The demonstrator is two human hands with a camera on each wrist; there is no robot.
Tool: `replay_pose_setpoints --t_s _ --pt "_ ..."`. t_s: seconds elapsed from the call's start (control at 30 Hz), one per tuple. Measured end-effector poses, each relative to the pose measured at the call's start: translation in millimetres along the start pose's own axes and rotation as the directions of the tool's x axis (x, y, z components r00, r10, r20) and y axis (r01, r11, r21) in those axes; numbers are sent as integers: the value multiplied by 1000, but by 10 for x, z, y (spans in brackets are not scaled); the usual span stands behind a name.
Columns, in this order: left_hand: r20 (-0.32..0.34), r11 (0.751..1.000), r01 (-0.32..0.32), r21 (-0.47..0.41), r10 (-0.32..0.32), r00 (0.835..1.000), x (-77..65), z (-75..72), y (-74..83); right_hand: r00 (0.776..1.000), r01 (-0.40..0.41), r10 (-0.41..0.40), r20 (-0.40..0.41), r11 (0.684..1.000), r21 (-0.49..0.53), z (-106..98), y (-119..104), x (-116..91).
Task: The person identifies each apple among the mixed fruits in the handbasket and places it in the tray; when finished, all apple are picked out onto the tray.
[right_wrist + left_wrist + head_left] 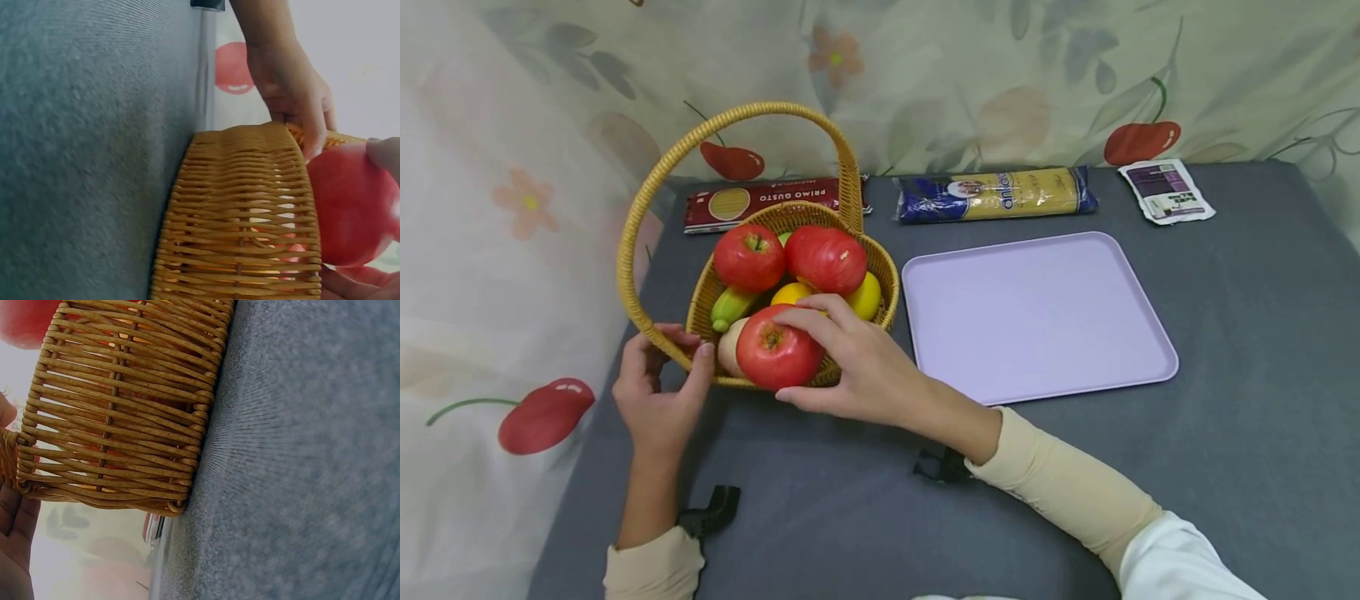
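A wicker basket [889,310] with a tall arched handle [638,200] stands on the table's left side, heaped with fruit and vegetables. My left hand [658,392] grips it where the handle meets the rim, thumb on the near side and fingers behind. At the basket's front, my right hand [857,358] holds a red apple [767,354] between thumb and fingers; in the right wrist view this apple [350,206] is level with the rim. Behind it lie two more red fruits, one an apple [748,257], plus a green vegetable [732,308] and yellow fruit [867,296].
Right of the basket lies a lilac tray [1037,317]. Along the back edge are a dark red package [722,206], a blue and yellow pasta packet [1000,194] and a small white and purple sachet [1167,192]. A floral curtain [925,75] hangs behind.
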State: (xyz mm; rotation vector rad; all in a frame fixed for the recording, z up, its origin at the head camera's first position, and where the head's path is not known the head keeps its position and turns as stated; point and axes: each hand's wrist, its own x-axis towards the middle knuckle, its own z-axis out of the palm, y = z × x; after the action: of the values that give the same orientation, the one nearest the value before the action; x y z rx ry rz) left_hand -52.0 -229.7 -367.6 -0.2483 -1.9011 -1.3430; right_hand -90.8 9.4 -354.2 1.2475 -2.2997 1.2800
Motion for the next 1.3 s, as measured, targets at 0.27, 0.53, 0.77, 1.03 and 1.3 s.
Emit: replay_pose_setpoints --t_s 0.27,0.53,0.77,1.03,1.3 --pt "-4 1000 -3 3 3 1000 -12 -4 -1 991 -43 45 127 999 -15 -156 -40 24" --pt "-13 1000 -7 -10 6 1000 -19 -3 -10 972 -44 40 231 999 10 -226 -74 10" --pt "-16 1000 -3 -24 3 1000 -24 2 -12 972 2 -40 231 987 160 -185 -29 14" --pt "-17 1000 -9 -24 8 1000 -11 17 0 968 -3 -65 242 963 270 -176 30 12" --pt "-16 1000 -7 -18 6 1000 -4 20 14 965 -69 -38 259 918 391 -224 76 22"
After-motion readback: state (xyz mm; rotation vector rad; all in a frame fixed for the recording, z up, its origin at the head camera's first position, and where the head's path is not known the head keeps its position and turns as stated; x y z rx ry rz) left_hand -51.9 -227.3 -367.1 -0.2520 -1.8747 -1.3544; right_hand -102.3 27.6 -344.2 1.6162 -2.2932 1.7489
